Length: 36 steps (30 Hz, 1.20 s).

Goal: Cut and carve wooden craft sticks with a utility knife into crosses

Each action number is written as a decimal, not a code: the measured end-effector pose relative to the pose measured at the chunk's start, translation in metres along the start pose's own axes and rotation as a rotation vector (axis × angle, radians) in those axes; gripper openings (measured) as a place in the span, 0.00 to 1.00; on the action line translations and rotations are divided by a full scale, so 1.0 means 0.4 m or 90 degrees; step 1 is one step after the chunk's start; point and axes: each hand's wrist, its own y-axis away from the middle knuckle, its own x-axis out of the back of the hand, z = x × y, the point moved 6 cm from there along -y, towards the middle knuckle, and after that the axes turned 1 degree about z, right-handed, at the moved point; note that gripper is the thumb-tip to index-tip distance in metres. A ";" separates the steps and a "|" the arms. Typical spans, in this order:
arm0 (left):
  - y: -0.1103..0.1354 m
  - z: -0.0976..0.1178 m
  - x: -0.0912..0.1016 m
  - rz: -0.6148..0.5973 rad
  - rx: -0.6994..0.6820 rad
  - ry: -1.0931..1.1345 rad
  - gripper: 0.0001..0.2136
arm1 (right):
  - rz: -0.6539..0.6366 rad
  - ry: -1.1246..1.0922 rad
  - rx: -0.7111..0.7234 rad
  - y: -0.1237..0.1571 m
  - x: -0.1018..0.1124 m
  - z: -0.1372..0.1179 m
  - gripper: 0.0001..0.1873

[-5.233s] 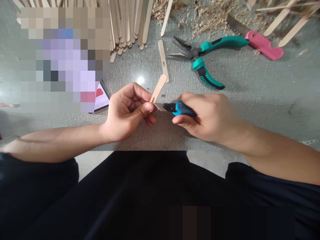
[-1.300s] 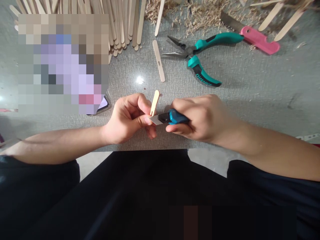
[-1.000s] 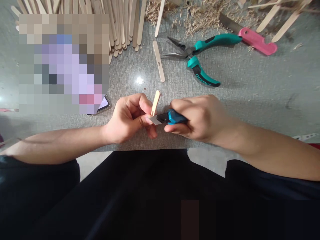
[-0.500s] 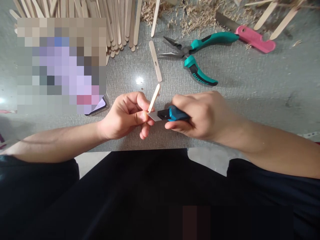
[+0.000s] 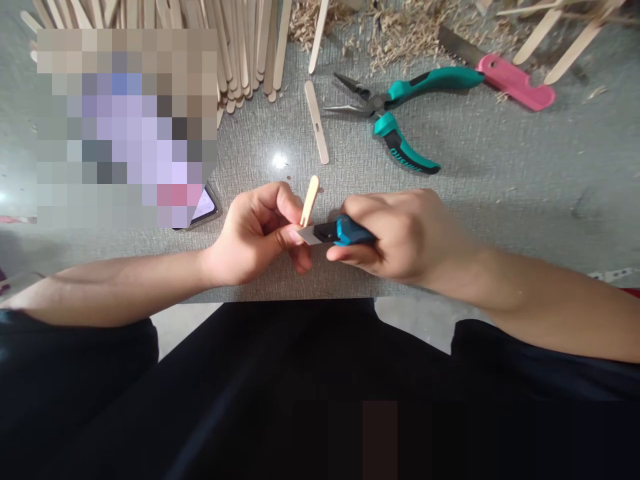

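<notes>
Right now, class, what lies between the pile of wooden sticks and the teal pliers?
In the head view, a slotted stick lies between the stick pile and the pliers, with another stick ending just beyond it.

Tilted pale stick (image 5: pixel 311 198), blue knife (image 5: pixel 346 231)

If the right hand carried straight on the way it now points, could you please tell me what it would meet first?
The right hand would probably bring its blue knife first against the thumb of the left hand, beside the held stick; depth there is unclear.
</notes>
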 end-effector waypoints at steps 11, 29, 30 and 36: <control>0.002 -0.011 0.002 -0.002 0.041 0.066 0.18 | 0.164 0.018 0.129 0.011 0.034 0.000 0.35; 0.001 -0.015 0.001 0.011 0.081 0.109 0.21 | 0.185 0.037 0.108 0.017 0.024 0.008 0.41; 0.001 -0.015 0.001 0.010 0.083 0.110 0.20 | 0.191 0.036 0.107 0.018 0.023 0.008 0.41; 0.002 -0.013 0.000 0.005 0.085 0.101 0.20 | 0.181 0.035 0.083 0.019 0.015 0.014 0.42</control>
